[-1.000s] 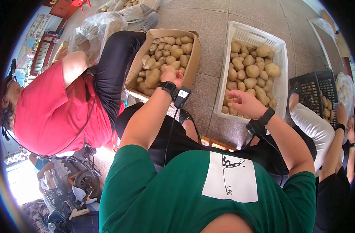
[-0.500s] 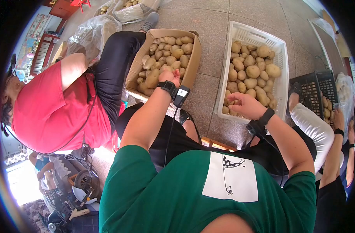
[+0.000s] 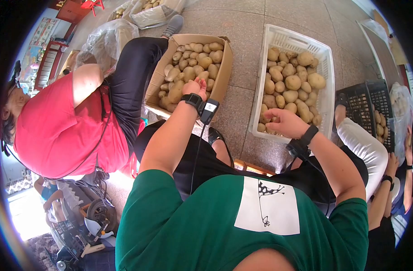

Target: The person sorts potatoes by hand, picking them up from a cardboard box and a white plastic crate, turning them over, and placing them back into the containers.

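Observation:
My left hand (image 3: 195,88) hovers over the near right part of a cardboard box (image 3: 224,74) filled with potatoes (image 3: 188,72). Its fingers are loosely bent and apart, with no potato seen in them. Over the near end of a white plastic crate (image 3: 328,81) is my right hand (image 3: 287,123), thumb and fingers parted and slightly curled. Potatoes (image 3: 292,82) fill that crate too, and a few lie right beneath the right fingertips. Both wrists carry black straps with small devices.
At the left sits a person in a red shirt (image 3: 71,122), one leg alongside the cardboard box. A black crate (image 3: 366,106) holding potatoes stands at the right, near another person's hand (image 3: 391,166). Plastic-lined containers of potatoes (image 3: 154,16) are at the back.
My left hand has shifted very slightly left, its fingers turned a little. My right hand stays nearly in place. At the right, the other person's hand has drawn back from the black crate.

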Demonstrator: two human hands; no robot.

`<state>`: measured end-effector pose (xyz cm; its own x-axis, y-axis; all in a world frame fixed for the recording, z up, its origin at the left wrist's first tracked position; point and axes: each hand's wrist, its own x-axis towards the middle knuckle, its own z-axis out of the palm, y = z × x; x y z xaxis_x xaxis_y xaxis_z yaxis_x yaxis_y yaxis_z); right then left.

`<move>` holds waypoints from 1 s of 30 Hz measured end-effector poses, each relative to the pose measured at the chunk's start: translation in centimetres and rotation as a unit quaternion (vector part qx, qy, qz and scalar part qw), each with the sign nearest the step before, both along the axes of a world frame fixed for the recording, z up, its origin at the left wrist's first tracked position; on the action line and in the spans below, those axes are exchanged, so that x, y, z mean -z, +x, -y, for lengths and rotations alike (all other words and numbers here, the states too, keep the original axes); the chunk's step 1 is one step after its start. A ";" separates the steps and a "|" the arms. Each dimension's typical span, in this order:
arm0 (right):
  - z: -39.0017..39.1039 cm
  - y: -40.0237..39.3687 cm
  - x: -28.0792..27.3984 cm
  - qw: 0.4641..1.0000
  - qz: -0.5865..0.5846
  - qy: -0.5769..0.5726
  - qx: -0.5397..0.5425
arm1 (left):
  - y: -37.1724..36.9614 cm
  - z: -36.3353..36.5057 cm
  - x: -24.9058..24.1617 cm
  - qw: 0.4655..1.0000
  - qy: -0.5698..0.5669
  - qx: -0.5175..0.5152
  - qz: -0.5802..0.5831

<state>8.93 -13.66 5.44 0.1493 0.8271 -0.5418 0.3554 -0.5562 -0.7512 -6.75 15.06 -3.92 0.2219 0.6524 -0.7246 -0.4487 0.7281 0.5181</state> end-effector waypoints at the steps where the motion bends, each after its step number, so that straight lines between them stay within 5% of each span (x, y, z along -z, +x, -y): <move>1: 0.0 0.0 0.2 1.000 0.008 0.023 -0.005 | 0.1 0.1 -0.1 1.000 -0.001 0.011 -0.010; 9: 0.7 0.6 1.6 0.999 0.050 0.015 0.013 | 1.3 0.6 0.6 0.996 0.002 0.094 -0.001; 16: 2.2 3.0 4.5 0.975 0.210 0.066 -0.005 | 2.8 4.8 -3.3 0.988 -0.030 0.151 0.010; 19: 2.9 4.6 5.5 0.919 0.394 0.029 -0.010 | 3.1 5.5 -3.3 0.981 -0.024 0.189 0.031; 25: 3.9 6.2 5.9 0.906 0.398 -0.132 0.061 | 3.2 6.0 -3.6 0.980 -0.016 0.197 0.019; 30: 4.9 7.8 8.1 0.937 0.315 -0.082 0.130 | 3.0 5.7 -2.9 0.976 -0.012 0.214 0.018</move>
